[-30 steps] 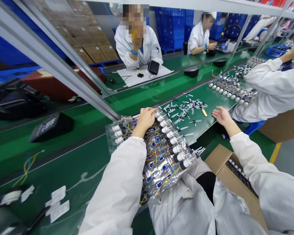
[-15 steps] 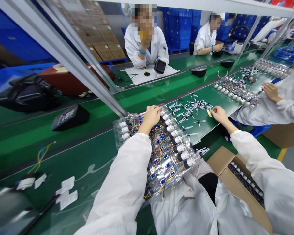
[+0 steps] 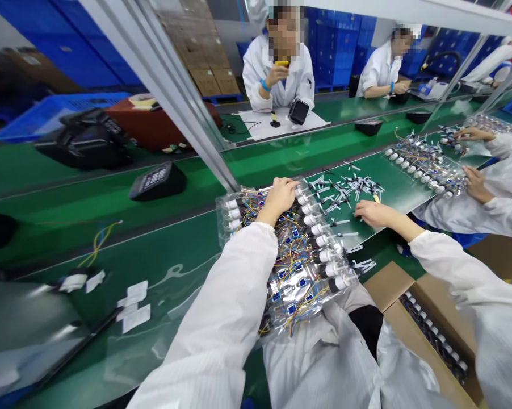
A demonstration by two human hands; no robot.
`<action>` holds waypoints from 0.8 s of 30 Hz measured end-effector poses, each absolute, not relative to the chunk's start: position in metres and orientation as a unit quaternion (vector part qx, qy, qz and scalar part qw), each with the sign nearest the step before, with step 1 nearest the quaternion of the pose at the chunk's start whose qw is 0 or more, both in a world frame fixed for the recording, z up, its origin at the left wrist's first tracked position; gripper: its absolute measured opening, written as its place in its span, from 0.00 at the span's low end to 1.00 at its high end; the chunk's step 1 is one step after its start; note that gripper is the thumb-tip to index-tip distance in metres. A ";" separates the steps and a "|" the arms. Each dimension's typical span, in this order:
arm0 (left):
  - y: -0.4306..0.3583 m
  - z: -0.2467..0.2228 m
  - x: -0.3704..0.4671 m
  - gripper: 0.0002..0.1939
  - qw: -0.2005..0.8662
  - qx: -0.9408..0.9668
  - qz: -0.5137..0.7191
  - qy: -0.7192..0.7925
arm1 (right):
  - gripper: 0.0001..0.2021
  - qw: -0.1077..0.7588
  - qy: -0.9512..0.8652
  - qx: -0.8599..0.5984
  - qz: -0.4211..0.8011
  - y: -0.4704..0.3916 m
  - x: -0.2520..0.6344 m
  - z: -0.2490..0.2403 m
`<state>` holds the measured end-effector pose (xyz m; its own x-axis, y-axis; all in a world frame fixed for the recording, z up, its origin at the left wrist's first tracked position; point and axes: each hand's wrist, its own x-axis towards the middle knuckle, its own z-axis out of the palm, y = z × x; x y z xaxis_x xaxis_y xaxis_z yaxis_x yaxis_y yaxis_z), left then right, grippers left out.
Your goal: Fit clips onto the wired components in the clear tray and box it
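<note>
My left hand (image 3: 282,196) rests on the far end of a clear plastic tray (image 3: 288,278) filled with wired parts, white-capped cylinders along both sides. Its fingers lie together near the tray's top right corner; whether they grip anything is hidden. To the right, my right hand (image 3: 372,213) is over the green table edge with fingertips pinched together; what they hold is too small to make out. Beyond it lies a loose pile of small black and white strip pieces (image 3: 358,184). A tan piece (image 3: 376,198) sits just behind my right hand.
An open carton (image 3: 394,284) with similar parts stands below at right. A co-worker's hands (image 3: 477,184) are at another tray (image 3: 426,165). A metal post (image 3: 188,108) slants across the left. White labels (image 3: 137,318) and wires (image 3: 96,244) lie at left. Two people sit opposite.
The view has shifted, so most things appear further right. My right hand has come nearer the tray, leaving the tan piece. The co-worker at right now has both hands over parts.
</note>
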<state>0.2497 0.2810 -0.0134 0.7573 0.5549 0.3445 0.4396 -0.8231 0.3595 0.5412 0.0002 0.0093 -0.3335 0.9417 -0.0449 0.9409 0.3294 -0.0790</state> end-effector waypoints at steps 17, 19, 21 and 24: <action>0.276 0.002 0.252 0.13 0.184 0.891 0.283 0.304 | 0.10 -0.089 -0.821 -0.560 0.062 0.005 0.547 0.026; 0.276 0.002 0.252 0.15 0.183 0.894 0.277 0.300 | 0.10 -0.104 -0.816 -0.565 0.071 0.004 0.542 0.025; 0.277 0.002 0.251 0.18 0.178 0.898 0.272 0.296 | 0.10 -0.099 -0.804 -0.582 0.077 0.006 0.544 0.026; 0.279 0.001 0.251 0.21 0.181 0.897 0.268 0.301 | 0.09 -0.023 -0.777 -0.623 0.084 0.014 0.560 0.036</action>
